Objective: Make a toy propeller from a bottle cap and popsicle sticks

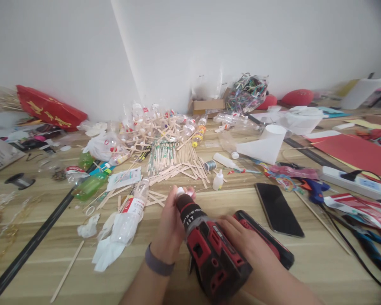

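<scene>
A red and black cordless drill points away from me over the table. My right hand is wrapped round its handle, and the battery base sticks out on the right. My left hand is closed at the front of the chuck, its fingers round a small white cap at the drill's tip. The drill hides part of those fingers, and no bit can be made out. Left of my left hand lies a clear plastic bottle with a red and white label.
Beyond the hands are loose wooden sticks, a small dropper bottle and a wire spool. A phone lies at right, near a blue glue gun and a power strip. A green bottle lies at left.
</scene>
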Demonstrator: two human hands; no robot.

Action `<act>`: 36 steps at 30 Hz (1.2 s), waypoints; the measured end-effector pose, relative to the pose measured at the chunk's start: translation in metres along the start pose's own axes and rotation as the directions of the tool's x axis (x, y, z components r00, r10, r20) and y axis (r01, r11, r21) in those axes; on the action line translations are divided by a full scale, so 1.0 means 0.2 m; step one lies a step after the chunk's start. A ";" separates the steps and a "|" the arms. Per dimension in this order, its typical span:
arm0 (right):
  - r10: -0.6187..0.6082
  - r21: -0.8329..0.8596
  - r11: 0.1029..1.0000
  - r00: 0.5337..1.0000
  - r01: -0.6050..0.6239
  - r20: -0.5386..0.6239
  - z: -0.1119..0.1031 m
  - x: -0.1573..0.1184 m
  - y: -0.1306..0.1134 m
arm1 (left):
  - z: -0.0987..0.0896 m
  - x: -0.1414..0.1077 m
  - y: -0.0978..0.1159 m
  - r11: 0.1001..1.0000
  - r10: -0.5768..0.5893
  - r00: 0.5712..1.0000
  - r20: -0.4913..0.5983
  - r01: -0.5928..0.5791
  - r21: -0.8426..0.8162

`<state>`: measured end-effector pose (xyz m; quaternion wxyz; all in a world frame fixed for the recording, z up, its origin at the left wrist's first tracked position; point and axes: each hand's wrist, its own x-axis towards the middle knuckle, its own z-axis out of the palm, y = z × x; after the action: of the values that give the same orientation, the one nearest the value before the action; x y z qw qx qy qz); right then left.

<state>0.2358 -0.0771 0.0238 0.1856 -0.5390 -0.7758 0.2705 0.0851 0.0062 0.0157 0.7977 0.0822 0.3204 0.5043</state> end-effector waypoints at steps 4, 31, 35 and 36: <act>-0.080 0.014 0.997 0.992 0.082 -0.100 0.01 0.01 0.04 | -0.03 -0.01 -0.01 1.000 -0.011 0.998 0.065 0.013 -0.028; -0.226 -0.238 0.958 0.933 0.161 -0.280 0.03 -0.07 0.04 | -0.05 -0.03 0.04 0.998 -0.017 0.999 0.042 0.020 -0.059; -0.226 -0.248 0.956 0.930 0.156 -0.290 0.04 -0.07 0.03 | -0.06 -0.02 0.04 0.998 0.004 0.998 0.065 0.000 -0.060; -0.223 -0.253 0.956 0.931 0.150 -0.288 0.04 -0.07 0.03 | -0.06 -0.01 0.04 0.998 0.011 0.997 0.073 -0.006 -0.058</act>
<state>0.2401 -0.0901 0.0138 0.2689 -0.5161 -0.8100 0.0722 0.0707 0.0060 0.0115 0.8088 0.0792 0.2758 0.5133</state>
